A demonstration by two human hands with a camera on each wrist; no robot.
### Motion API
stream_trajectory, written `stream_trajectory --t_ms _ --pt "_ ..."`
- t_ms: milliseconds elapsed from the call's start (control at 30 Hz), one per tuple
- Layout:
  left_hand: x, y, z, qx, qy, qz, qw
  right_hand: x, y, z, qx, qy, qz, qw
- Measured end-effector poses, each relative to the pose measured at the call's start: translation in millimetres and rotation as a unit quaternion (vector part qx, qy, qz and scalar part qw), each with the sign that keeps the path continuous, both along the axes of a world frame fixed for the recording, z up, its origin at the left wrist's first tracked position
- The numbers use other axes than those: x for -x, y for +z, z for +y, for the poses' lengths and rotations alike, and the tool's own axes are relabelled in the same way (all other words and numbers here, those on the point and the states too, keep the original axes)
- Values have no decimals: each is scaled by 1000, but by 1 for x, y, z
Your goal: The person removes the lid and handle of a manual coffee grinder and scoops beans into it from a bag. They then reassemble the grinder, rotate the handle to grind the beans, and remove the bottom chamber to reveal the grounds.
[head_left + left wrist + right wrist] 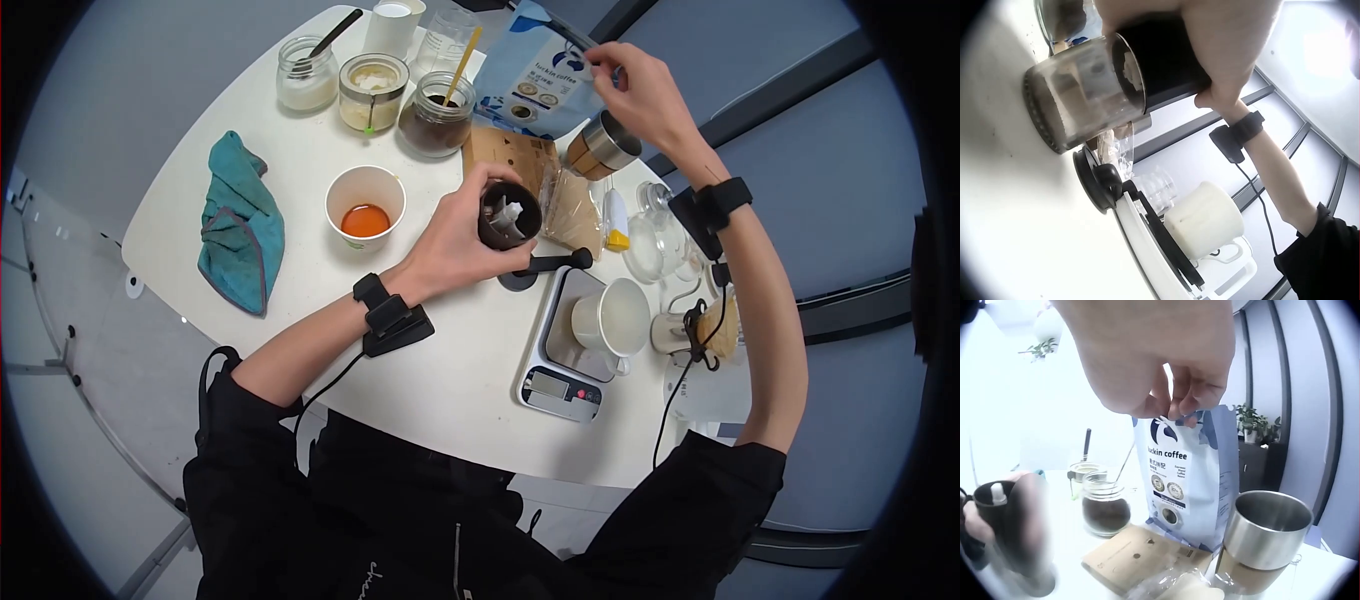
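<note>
My left hand (460,235) grips a manual coffee grinder (510,218) by its black upper part. The grinder's top is uncovered, showing a pale shaft inside, and its clear lower chamber (1079,94) shows in the left wrist view. On the table beside it lies the black crank lid (548,266) with its knob. My right hand (645,100) pinches the top edge of a blue and white coffee bag (1179,469), fingertips (1188,415) bent at the rim. The bag stands upright behind a brown paper packet (1141,556). Its contents are hidden.
A digital scale (548,385) bears a white cup (612,318). Jars, including one of dark grounds (435,125), line the back. A paper cup (365,190) with amber liquid and a teal cloth (240,230) lie left. A steel-topped cup (1266,531) stands beside the bag.
</note>
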State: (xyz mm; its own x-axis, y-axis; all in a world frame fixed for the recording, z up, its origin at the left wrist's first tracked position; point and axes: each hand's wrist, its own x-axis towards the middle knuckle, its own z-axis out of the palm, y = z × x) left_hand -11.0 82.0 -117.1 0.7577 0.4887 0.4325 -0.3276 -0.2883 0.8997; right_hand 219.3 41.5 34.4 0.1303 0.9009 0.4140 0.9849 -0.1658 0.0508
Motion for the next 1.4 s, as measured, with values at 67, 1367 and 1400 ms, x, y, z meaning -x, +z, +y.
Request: stream_trajectory --t_ms 67,1367,1400 --pt "-1 2 0 -11 9 -6 1000 13 -4 -8 15 33 -12 999" --pt "-5 11 7 -99 67 15 993 43 -24 -82 -27 109 -253 961" --pt "-6 11 6 -99 65 16 993 44 -23 -84 -38 115 -259 958"
